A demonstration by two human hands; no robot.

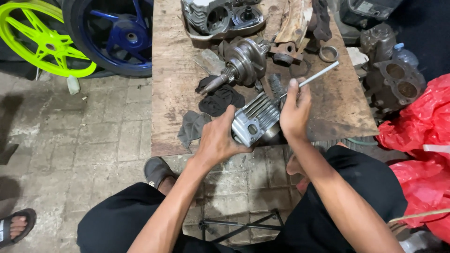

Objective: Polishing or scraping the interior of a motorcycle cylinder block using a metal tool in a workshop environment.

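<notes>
My left hand [218,138] grips a finned silver engine cylinder [255,119] at the near edge of a worn wooden board [173,93]. My right hand [294,110] holds a wire brush with a long metal handle [318,75]; its dark bristles [276,85] sit just above the cylinder's fins. Both hands meet over the cylinder, in front of my knees in black shorts.
On the board lie a crankshaft [241,63], black rags [220,99], an engine casing [220,18], a metal ring [329,54] and other parts. Blue [117,35] and lime-green [44,42] wheels stand at left. Engine blocks [393,82] and red plastic bags [422,140] crowd the right. Another person's sandalled foot [16,227] is at bottom left.
</notes>
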